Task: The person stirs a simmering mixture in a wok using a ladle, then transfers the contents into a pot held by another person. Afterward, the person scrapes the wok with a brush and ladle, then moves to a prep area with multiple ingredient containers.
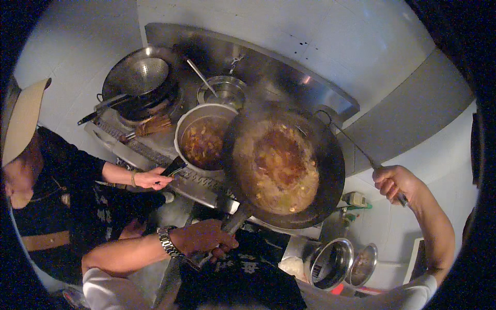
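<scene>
In front of me a large dark wok holds a brown, steaming stew with broth. My left hand is wrapped around the wok's thick near handle. On the right, my right hand grips a long thin metal rod, whose looped far end meets the wok's far right rim. The wok overlaps the right side of a light metal pot, which contains similar chunky brown food. A co-worker's hand holds the pot's black handle.
Left on the range, a perforated strainer rests in another wok. A bamboo brush lies below it. Behind the pot stands a metal basin with a long-handled utensil. Metal bowls are at lower right.
</scene>
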Demonstrator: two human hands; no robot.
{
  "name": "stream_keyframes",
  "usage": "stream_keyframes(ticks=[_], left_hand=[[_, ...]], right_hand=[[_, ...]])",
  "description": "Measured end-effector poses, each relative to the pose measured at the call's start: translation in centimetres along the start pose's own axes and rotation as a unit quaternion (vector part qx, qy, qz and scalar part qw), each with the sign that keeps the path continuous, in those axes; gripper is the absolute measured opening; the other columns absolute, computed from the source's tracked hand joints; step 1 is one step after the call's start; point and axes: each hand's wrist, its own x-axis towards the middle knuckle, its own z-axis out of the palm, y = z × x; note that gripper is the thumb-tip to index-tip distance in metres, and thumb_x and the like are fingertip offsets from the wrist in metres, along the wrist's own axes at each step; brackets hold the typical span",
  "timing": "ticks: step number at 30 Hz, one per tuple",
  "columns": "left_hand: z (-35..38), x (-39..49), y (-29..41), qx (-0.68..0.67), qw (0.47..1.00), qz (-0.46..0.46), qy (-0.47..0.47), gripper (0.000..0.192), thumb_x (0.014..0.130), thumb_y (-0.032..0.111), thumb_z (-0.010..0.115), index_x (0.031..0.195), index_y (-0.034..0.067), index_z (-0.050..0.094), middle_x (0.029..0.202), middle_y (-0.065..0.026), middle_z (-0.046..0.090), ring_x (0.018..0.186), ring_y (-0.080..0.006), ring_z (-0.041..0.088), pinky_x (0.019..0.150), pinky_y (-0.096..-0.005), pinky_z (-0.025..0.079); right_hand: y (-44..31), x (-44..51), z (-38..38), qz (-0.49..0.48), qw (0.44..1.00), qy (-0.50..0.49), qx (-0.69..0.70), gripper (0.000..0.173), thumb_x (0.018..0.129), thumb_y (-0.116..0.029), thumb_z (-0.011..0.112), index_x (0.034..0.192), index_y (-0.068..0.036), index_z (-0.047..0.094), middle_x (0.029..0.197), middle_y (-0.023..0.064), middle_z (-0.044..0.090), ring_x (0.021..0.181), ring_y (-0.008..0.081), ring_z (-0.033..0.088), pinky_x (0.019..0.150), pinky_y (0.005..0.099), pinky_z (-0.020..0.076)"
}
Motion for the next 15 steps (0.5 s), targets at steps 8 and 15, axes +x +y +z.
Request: stream_keyframes(ticks=[8, 15], left_hand=[[-0.4, -0.4, -3.3, 0.048, 0.998, 0.032, 0.014, 0.029, 0.088, 0.026, 0.067, 0.073, 0.002, 0.061, 0.061, -0.0057, 0.06, 0.048, -0.0151, 0.06, 0.047, -0.0315, 0.049], [-0.3, 0.0, -3.8, 0.079, 0.996, 0.045, 0.015, 0.029, 0.087, 0.027, 0.068, 0.072, 0.003, 0.06, 0.062, -0.0035, 0.06, 0.05, -0.0111, 0.056, 0.048, -0.0294, 0.045]], right_hand=[[-1.6, -1.5, 3.0, -0.011, 0.999, 0.006, -0.04, 0.016, 0.085, -0.007, 0.06, 0.077, -0.014, 0.048, 0.064, -0.0068, 0.042, 0.045, -0.0033, 0.034, 0.031, 0.0113, 0.0259], [-2.6, -3.0, 4.3, -0.018, 0.995, 0.044, -0.091, 0.016, 0.086, -0.006, 0.059, 0.076, -0.014, 0.048, 0.063, -0.0079, 0.04, 0.044, -0.004, 0.034, 0.03, 0.0103, 0.0266]])
